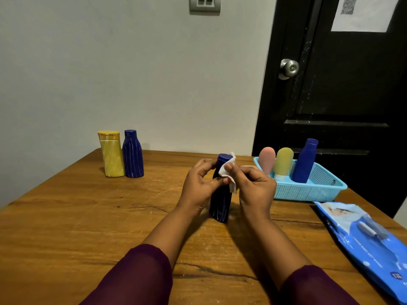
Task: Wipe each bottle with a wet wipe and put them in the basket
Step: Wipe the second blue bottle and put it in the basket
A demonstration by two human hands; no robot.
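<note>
A dark blue bottle (221, 205) with white streaks stands upright on the wooden table (92, 216) in the middle. My left hand (199, 188) grips its upper part from the left. My right hand (253, 188) pinches a white wet wipe (226, 169) against the bottle's neck and shoulder. At the back left stand a yellow bottle (111, 154) and another dark blue bottle (132, 154), both streaked white. The light blue basket (308, 191) at the right holds a pink tube (267, 159), a yellow tube (283, 162) and a blue bottle (305, 161).
A blue pack of wet wipes (365, 241) lies at the table's right front edge. A black door (343, 102) with a metal knob (289, 68) stands behind the basket. A grey wall backs the table.
</note>
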